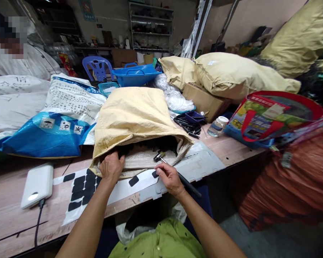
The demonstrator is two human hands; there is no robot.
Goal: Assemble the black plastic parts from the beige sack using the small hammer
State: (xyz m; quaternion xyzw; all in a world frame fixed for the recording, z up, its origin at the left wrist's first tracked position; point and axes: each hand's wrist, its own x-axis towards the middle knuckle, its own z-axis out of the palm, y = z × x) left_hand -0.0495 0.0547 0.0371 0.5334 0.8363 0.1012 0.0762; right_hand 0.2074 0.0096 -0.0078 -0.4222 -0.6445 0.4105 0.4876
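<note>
Hammer, centre frame, head poised at open mouth of yellow sack on worktop; right hand grip closed round handle; left hand on sack lip, fingers hidden, grip unclear.

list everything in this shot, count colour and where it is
table: 1, wood, across the front
tan sack: 1, centre of table, mouth open toward the person
hammer: 1, metal head, dark handle, head at the sack mouth
white sheet: 1, front edge of table
black pads: about a dozen, on the sheet
power bank: 1, white, table left, black cable plugged in
printed sack: 1, blue and white, left
basin: 1, blue, behind the tan sack
bottle: 1, clear, white cap, table right
shopping bag: 1, red trim, right
other person: 1, white top, far left
left hand: fingers in the sack mouth
right hand: gripping the hammer
</note>
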